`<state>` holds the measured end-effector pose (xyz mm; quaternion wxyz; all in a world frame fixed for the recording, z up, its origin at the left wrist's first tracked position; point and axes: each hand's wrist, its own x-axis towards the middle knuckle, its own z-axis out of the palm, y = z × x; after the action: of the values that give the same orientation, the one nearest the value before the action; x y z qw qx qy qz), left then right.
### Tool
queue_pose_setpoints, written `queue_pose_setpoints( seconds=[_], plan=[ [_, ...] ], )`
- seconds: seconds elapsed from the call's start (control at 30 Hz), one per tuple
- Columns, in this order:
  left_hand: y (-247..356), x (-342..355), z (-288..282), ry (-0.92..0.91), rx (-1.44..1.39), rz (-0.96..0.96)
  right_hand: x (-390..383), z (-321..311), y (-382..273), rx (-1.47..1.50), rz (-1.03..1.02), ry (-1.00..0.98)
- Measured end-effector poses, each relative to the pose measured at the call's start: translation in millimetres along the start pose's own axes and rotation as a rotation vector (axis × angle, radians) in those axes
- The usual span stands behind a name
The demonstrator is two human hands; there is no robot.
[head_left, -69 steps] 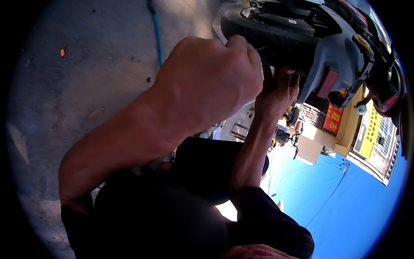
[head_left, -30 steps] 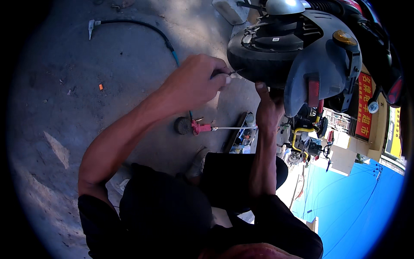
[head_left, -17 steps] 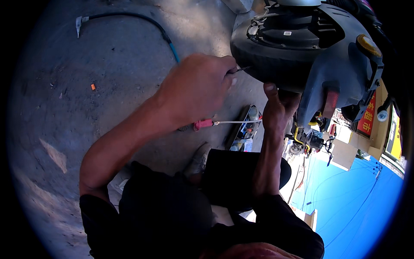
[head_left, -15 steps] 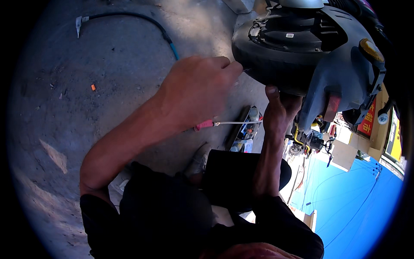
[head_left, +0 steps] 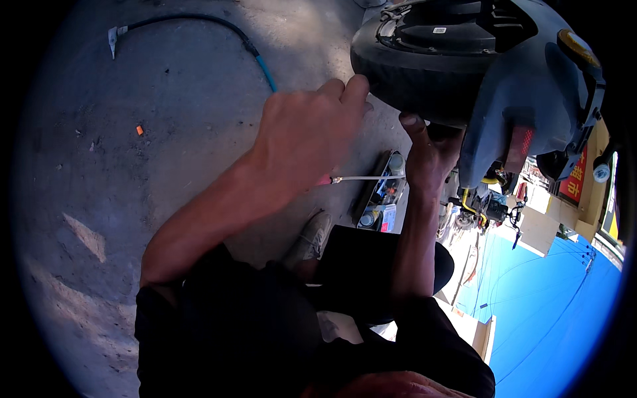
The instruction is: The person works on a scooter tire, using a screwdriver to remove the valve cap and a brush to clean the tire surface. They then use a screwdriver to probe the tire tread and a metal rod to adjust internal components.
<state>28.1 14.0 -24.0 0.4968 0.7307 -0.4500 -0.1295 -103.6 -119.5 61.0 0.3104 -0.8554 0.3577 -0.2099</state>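
A scooter's black tire (head_left: 418,76) stands at the upper right, beside a grey body panel (head_left: 531,99) with a red reflector (head_left: 519,147). My left hand (head_left: 312,123) is at the tire's near left side, fingers curled together with the palm turned away. What they pinch, if anything, is hidden behind the knuckles. Against the tire's lower edge rests my right hand (head_left: 430,156), thumb up and fingers curled around underneath, partly out of sight. Below my left wrist shows the pink end of a tool (head_left: 324,180) joined to a pale thin hose (head_left: 371,178).
A tray of tools and bottles (head_left: 381,199) sits on the ground by my knee. Over the concrete at the upper left curves a black and teal hose (head_left: 199,21) with a metal nozzle (head_left: 113,43). A small orange piece (head_left: 139,131) lies at the left.
My left hand has shifted slightly up beside the tire, its fingers still curled. The right hand keeps its hold; the whole view has tilted a little, showing more of the tray.
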Motion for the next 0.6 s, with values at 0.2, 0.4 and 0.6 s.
queue_pose_setpoints(
  seconds=[0.2, 0.4, 0.6],
  plan=[
    [-6, -17, -31, -0.305, -0.811, -0.379, 7, -6, 4, -0.019, -0.008, 0.003],
    [-14, -39, -19, -0.196, -0.751, -0.292, 7, 10, 2, 0.139, -0.173, 0.061],
    [-17, -49, -16, -0.074, -0.767, -0.274, 7, 0, 3, 0.113, -0.111, 0.042]
  ],
)
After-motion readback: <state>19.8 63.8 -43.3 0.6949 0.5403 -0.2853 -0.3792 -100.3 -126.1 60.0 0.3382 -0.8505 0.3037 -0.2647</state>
